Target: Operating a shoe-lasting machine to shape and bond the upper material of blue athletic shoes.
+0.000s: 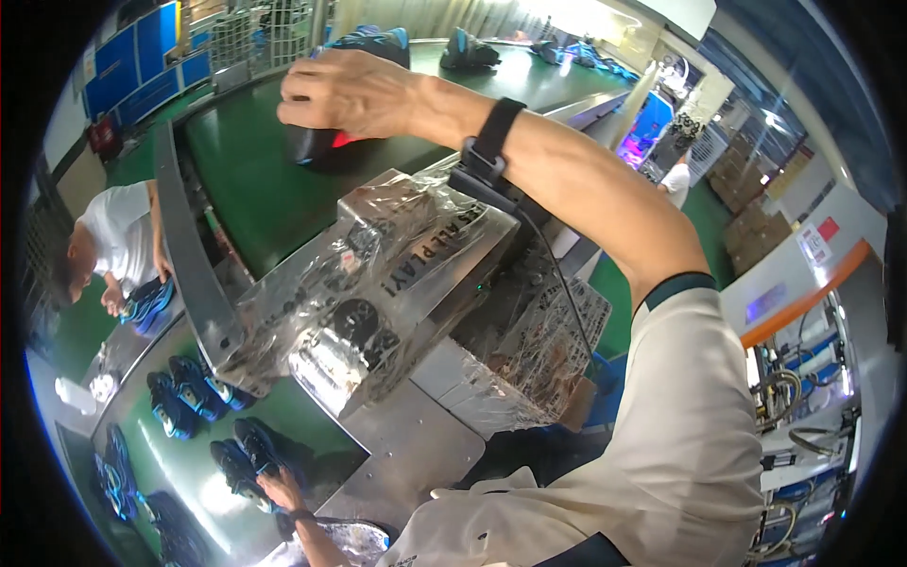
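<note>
Closest to me is my pale sleeve (694, 378), its bare forearm (590, 175) arching past a film-wrapped box (444, 255) to the far belt (246, 142). There my right hand (350, 93) bends down, fingers curled; their tips are hidden, so I cannot tell how firmly that grip is closed. Blue upper (378, 40) shows beyond my knuckles, by the belt's far edge, and a dark toe (305, 148) below them; whether that is one shoe or two, I cannot tell.

My left hand (277, 489) is closed round the near end of one dark shoe (253, 438), close to the right corner of the near belt (326, 437). Its mate (229, 461) lies just beside it.

Handling these well, I judge, means holding each shoe by its stiff heel, lifting it clear before turning it, and lining up the toes. The cable (567, 302) from my wrist strap (491, 142) could snag on the film, so a high, unhurried swing suits this arm. With hands so far apart, I should watch one at a time.
</note>
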Demonstrator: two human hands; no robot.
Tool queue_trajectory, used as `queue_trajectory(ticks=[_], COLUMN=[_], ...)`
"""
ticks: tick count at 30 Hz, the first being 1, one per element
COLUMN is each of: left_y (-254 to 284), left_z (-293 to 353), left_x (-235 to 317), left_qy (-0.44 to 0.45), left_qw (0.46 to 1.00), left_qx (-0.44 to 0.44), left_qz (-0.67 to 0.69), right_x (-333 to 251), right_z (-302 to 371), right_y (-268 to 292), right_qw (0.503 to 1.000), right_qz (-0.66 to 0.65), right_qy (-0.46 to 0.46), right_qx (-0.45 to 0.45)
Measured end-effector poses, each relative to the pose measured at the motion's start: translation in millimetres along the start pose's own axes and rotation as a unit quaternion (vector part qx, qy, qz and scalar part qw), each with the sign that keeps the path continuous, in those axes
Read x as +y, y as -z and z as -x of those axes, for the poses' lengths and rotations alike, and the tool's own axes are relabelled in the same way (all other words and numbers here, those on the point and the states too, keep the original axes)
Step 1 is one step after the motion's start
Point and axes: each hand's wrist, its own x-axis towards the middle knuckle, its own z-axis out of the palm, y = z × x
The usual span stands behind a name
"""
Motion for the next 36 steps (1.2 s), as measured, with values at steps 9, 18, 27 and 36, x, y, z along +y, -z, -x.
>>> queue_trajectory(ticks=[9, 18, 27, 36], left_y=[77, 101, 41, 1], left_z=[185, 253, 331, 306], left_x=[236, 366, 384, 406], left_qy=[-0.211, -0.664, -0.591, -0.529], left_qw=[0.771, 0.571, 0.685, 0.589], left_qx=[-0.337, -0.113, -0.098, -0.31], left_qz=[0.497, 0.47, 0.414, 0.527], right_x=[78, -103, -297, -508], right_z=[130, 314, 400, 642], right_y=[153, 97, 121, 554], right_qw=[0.803, 0.53, 0.52, 0.432], right_qz=[-0.202, -0.393, -0.482, 0.232], right_qy=[-0.402, -0.718, -0.701, -0.869], right_qx=[0.39, 0.22, 0.079, 0.066])
